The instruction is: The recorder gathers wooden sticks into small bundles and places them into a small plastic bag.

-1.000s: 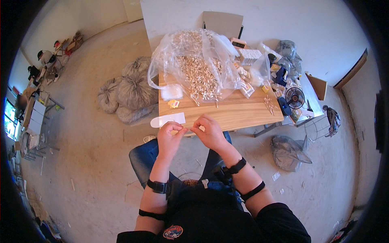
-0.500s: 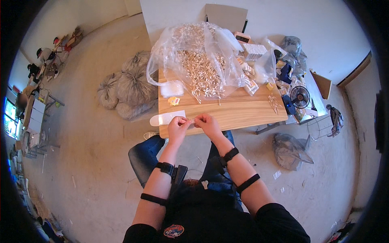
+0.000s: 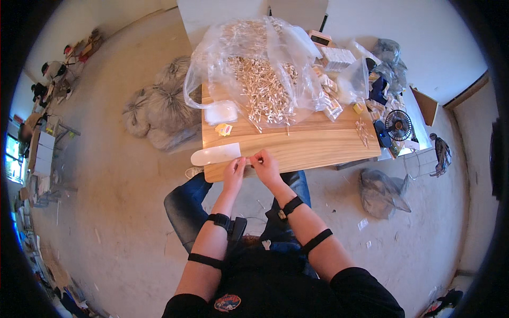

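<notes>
Small pale piece (image 3: 248, 161), thin and whitish in the head view, possibly see-through; it is held between the two hands just above the near edge of the wood-grain tabletop (image 3: 297, 146), left of that edge's middle. Its outline is short and narrow, and its surface shows no clear detail.

Much of it is covered by the fingertips, and the rest is too small to tell what kind of thing it is. The undersides of the fingers are hidden too. On the tabletop's far part, the folds of a large clear plastic bag (image 3: 308, 87) partly veil a heap of cotton swabs (image 3: 268, 93). The board beyond the tabletop's far side (image 3: 299, 11) is cut off by the upper rim.

Both forearms reach up and inward to the tabletop's near edge. The left hand (image 3: 234, 171) has thumb and fingers pinched on the piece's left end, beside a white round-ended card (image 3: 214, 155) at the tabletop's near left corner. The right hand (image 3: 265, 166) pinches the other end, its fingers curled and its knuckles toward the tabletop's far side.
</notes>
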`<act>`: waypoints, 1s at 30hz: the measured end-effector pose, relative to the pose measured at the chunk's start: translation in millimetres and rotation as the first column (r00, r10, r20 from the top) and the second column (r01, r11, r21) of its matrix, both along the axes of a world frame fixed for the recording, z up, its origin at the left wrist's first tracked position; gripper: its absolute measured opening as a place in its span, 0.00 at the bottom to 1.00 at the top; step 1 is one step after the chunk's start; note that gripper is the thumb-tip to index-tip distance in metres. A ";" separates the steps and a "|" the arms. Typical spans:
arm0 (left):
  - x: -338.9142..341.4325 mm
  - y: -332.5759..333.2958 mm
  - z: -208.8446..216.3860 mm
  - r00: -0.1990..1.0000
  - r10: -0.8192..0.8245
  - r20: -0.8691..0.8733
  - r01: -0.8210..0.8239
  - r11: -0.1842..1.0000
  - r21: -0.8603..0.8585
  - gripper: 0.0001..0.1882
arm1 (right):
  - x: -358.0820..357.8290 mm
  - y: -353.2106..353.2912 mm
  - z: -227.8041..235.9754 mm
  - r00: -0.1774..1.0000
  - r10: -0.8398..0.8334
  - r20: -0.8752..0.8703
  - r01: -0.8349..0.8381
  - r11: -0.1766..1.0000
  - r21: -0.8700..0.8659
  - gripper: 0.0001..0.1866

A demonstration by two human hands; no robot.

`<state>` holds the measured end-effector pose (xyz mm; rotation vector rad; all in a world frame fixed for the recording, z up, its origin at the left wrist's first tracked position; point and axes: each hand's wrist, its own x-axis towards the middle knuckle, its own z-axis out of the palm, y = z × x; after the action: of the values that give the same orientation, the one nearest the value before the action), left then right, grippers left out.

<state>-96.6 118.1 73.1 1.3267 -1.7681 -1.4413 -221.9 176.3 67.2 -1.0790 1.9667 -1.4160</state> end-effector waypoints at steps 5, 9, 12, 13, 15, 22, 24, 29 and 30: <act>5.4 1.8 -9.1 0.989 0.024 -0.147 -0.031 0.999 -0.042 0.20 | 3.6 -0.9 -9.5 0.999 0.004 0.045 -0.003 1.000 -0.019 0.11; 1.6 4.3 -6.6 0.979 0.027 -0.201 -0.031 0.999 -0.018 0.21 | 4.7 1.4 -6.1 0.998 -0.011 0.060 0.014 0.998 -0.062 0.09; 11.4 -0.8 -4.0 0.988 0.012 -0.152 -0.034 0.989 -0.146 0.21 | 13.4 5.6 14.9 0.989 0.136 0.056 -0.129 0.985 -0.116 0.07; 15.8 0.6 -1.7 0.985 -0.031 -0.171 0.001 0.985 -0.171 0.20 | 12.6 7.6 23.2 0.991 0.126 0.052 -0.119 0.985 -0.122 0.07; 17.9 5.1 11.5 0.976 -0.098 -0.196 0.059 0.978 -0.199 0.18 | 5.0 17.3 38.9 0.980 0.196 -0.018 -0.197 0.977 -0.082 0.06; 28.7 23.7 78.6 0.966 -0.207 -0.154 0.154 0.942 -0.299 0.06 | -3.7 53.1 94.4 0.984 0.174 -0.023 -0.176 0.980 -0.096 0.10; 29.8 28.4 82.0 0.930 -0.200 -0.309 0.123 0.960 -0.251 0.06 | -6.3 64.4 105.4 0.986 0.164 -0.044 -0.167 0.981 -0.098 0.11; 31.9 36.3 89.8 0.872 -0.175 -0.457 0.168 0.984 -0.056 0.12 | -12.8 81.5 126.7 0.980 0.194 -0.047 -0.197 0.976 -0.089 0.15; 30.9 38.5 95.3 0.856 -0.170 -0.488 0.180 0.983 -0.026 0.12 | -13.7 84.0 127.7 0.982 0.183 -0.052 -0.187 0.978 -0.097 0.15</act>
<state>-65.7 156.6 168.4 0.7233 -1.5571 -1.7137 -235.7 260.3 194.9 -1.3113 1.7864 -1.4147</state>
